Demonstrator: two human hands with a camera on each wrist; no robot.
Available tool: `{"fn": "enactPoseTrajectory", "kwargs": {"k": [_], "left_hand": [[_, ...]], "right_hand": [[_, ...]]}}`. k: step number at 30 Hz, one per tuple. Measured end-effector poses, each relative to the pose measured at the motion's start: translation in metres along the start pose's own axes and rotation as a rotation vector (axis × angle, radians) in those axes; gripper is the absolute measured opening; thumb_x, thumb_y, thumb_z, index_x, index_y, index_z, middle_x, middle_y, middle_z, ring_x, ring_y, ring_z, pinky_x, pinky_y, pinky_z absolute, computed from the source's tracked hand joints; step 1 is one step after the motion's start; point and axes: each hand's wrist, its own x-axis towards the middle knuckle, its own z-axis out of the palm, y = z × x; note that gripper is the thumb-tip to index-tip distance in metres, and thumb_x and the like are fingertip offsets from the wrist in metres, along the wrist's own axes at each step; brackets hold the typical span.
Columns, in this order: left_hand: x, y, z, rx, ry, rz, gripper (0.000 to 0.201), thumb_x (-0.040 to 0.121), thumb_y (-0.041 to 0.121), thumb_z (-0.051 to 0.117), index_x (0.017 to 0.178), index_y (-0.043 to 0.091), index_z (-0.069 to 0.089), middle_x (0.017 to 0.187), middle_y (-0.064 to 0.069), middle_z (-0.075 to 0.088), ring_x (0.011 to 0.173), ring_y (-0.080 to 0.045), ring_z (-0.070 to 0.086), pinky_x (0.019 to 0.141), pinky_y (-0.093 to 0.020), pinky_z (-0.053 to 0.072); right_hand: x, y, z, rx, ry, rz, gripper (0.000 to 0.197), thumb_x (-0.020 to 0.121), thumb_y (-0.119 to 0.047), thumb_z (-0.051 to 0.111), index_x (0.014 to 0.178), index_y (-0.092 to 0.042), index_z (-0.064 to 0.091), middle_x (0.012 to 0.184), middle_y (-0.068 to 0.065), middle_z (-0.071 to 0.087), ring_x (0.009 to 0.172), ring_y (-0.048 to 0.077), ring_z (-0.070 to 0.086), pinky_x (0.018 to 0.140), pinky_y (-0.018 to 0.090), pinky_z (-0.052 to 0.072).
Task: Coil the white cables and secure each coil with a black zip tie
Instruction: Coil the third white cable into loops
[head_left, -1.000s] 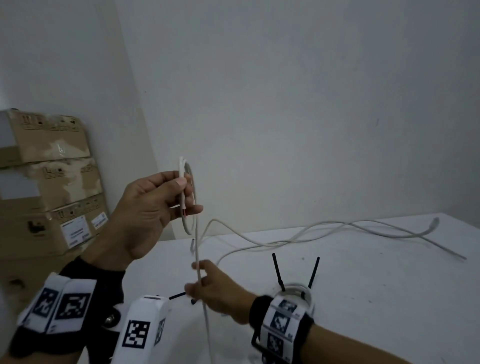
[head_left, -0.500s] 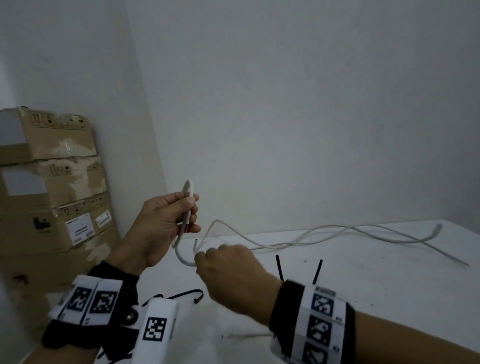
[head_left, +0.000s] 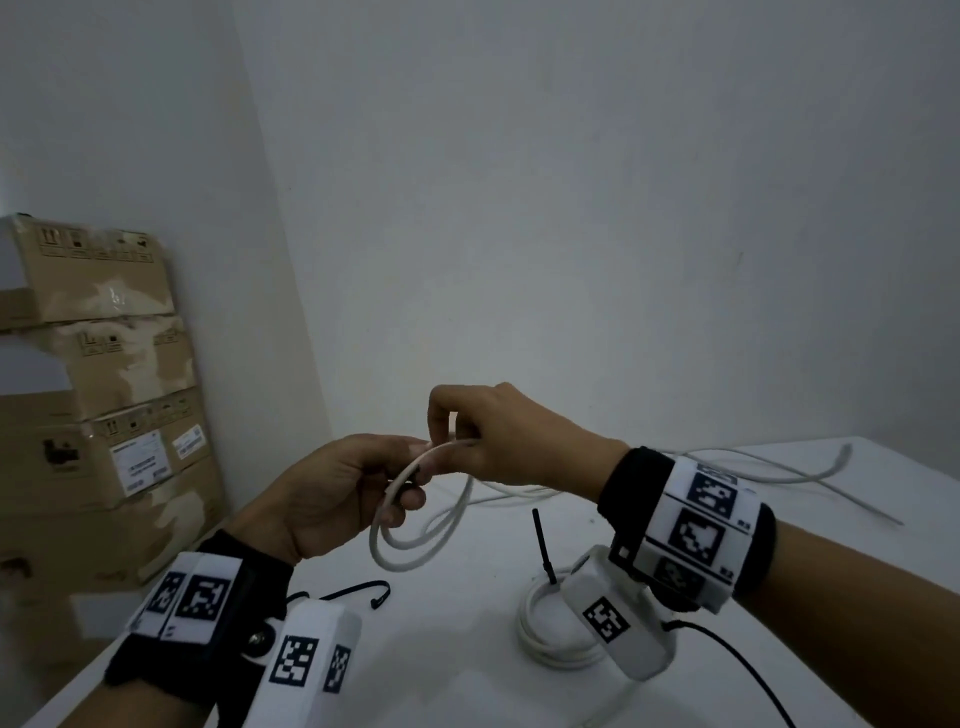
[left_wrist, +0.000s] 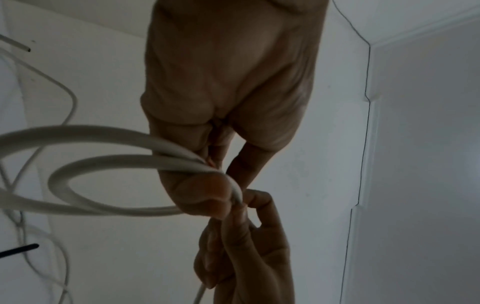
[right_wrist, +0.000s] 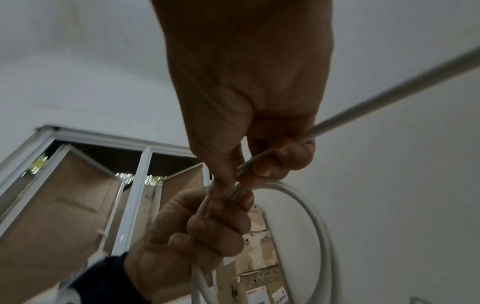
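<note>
My left hand (head_left: 358, 488) pinches the gathered loops of a white cable (head_left: 415, 540) between thumb and fingers above the white table (head_left: 779, 582). The small coil hangs below that hand, and the left wrist view shows its two loops (left_wrist: 85, 181) curving out from the fingertips. My right hand (head_left: 498, 441) pinches the same cable right beside the left fingers; its free length (right_wrist: 389, 86) runs off behind the hand. The rest of the cable (head_left: 769, 467) trails across the table toward the far right. A finished white coil (head_left: 545, 629) with an upright black zip tie (head_left: 543, 545) lies under my right wrist.
A loose black zip tie (head_left: 358, 590) lies on the table near my left wrist. Stacked cardboard boxes (head_left: 98, 395) stand at the left against the wall. The table's far right corner (head_left: 872, 447) meets the wall.
My right hand has risen from low over the table to meet my left hand, laying another loop of cable there. My left hand has dropped lower, and the hanging coil is larger.
</note>
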Motion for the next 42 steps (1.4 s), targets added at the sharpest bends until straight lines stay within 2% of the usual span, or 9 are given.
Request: {"fn": "enactPoseTrajectory", "kwargs": {"k": [3, 11, 17, 22, 27, 33, 36, 38, 42], "left_hand": [[0.000, 0.002, 0.003, -0.063, -0.021, -0.043, 0.009, 0.078, 0.009, 0.058, 0.073, 0.004, 0.065, 0.066, -0.007, 0.051, 0.047, -0.013, 0.045, 0.036, -0.019, 0.033], [-0.001, 0.013, 0.002, -0.184, 0.002, -0.108, 0.032, 0.084, 0.010, 0.043, 0.085, -0.006, 0.071, 0.063, -0.005, 0.046, 0.042, -0.011, 0.038, 0.029, -0.017, 0.026], [0.000, 0.010, 0.006, -0.074, 0.029, -0.123, 0.030, 0.078, 0.012, 0.049, 0.085, -0.005, 0.073, 0.063, -0.005, 0.052, 0.040, -0.013, 0.046, 0.031, -0.017, 0.035], [0.004, 0.003, 0.008, -0.078, 0.002, -0.153, 0.028, 0.079, 0.013, 0.049, 0.089, -0.004, 0.068, 0.062, -0.006, 0.052, 0.038, -0.014, 0.044, 0.030, -0.017, 0.033], [0.004, -0.001, 0.005, -0.106, -0.014, -0.161, 0.025, 0.083, 0.011, 0.049, 0.079, -0.001, 0.071, 0.068, -0.011, 0.057, 0.040, -0.018, 0.050, 0.033, -0.020, 0.042], [0.004, -0.009, 0.004, -0.170, -0.043, -0.185, 0.028, 0.085, 0.012, 0.044, 0.078, -0.001, 0.069, 0.058, -0.002, 0.040, 0.033, -0.006, 0.028, 0.030, -0.011, 0.020], [0.000, -0.005, -0.001, -0.203, -0.097, -0.179, 0.023, 0.075, 0.017, 0.064, 0.083, -0.004, 0.070, 0.058, 0.000, 0.037, 0.035, -0.004, 0.028, 0.029, -0.012, 0.019], [-0.003, 0.000, -0.009, -0.254, -0.125, -0.141, 0.040, 0.053, 0.016, 0.085, 0.085, -0.004, 0.072, 0.059, 0.001, 0.038, 0.036, -0.004, 0.029, 0.028, -0.013, 0.020], [-0.003, 0.007, -0.021, -0.391, -0.100, 0.003, 0.049, 0.040, 0.014, 0.092, 0.083, -0.001, 0.073, 0.059, 0.003, 0.039, 0.036, -0.003, 0.032, 0.028, -0.015, 0.020]], "right_hand": [[-0.002, 0.008, 0.000, 0.123, 0.000, 0.041, 0.018, 0.087, -0.034, 0.067, 0.088, -0.024, 0.053, 0.061, -0.012, 0.051, 0.053, 0.003, 0.048, 0.054, 0.013, 0.035], [-0.009, 0.036, 0.006, 0.113, 0.157, 0.060, 0.023, 0.090, -0.040, 0.060, 0.107, -0.026, 0.064, 0.069, 0.004, 0.059, 0.063, 0.013, 0.052, 0.066, 0.027, 0.044], [-0.011, 0.043, 0.002, 0.072, 0.241, -0.052, 0.014, 0.086, -0.023, 0.069, 0.080, -0.010, 0.066, 0.071, -0.006, 0.050, 0.066, 0.007, 0.046, 0.064, 0.014, 0.037], [-0.007, 0.034, 0.009, -0.114, 0.181, -0.171, 0.017, 0.090, -0.022, 0.064, 0.082, -0.007, 0.060, 0.079, 0.001, 0.052, 0.074, 0.022, 0.055, 0.068, 0.034, 0.048], [-0.011, 0.027, 0.016, -0.140, 0.194, -0.238, 0.018, 0.091, -0.022, 0.062, 0.081, -0.008, 0.058, 0.081, 0.002, 0.052, 0.071, 0.023, 0.053, 0.064, 0.036, 0.047], [-0.007, 0.030, 0.014, -0.136, 0.142, -0.202, 0.015, 0.090, -0.026, 0.064, 0.083, -0.014, 0.057, 0.079, -0.007, 0.049, 0.070, 0.011, 0.048, 0.064, 0.023, 0.042], [-0.009, 0.038, 0.005, 0.007, 0.044, -0.080, 0.014, 0.090, -0.029, 0.064, 0.083, -0.018, 0.058, 0.068, -0.009, 0.055, 0.058, 0.003, 0.048, 0.059, 0.018, 0.039], [-0.014, 0.046, -0.002, 0.236, 0.038, 0.019, 0.010, 0.092, -0.025, 0.061, 0.085, -0.018, 0.059, 0.064, -0.006, 0.060, 0.053, 0.005, 0.051, 0.057, 0.020, 0.044], [-0.028, 0.062, 0.007, 0.516, 0.140, 0.159, 0.014, 0.097, -0.018, 0.053, 0.091, -0.007, 0.060, 0.062, 0.002, 0.060, 0.050, 0.015, 0.051, 0.049, 0.025, 0.043]]}}
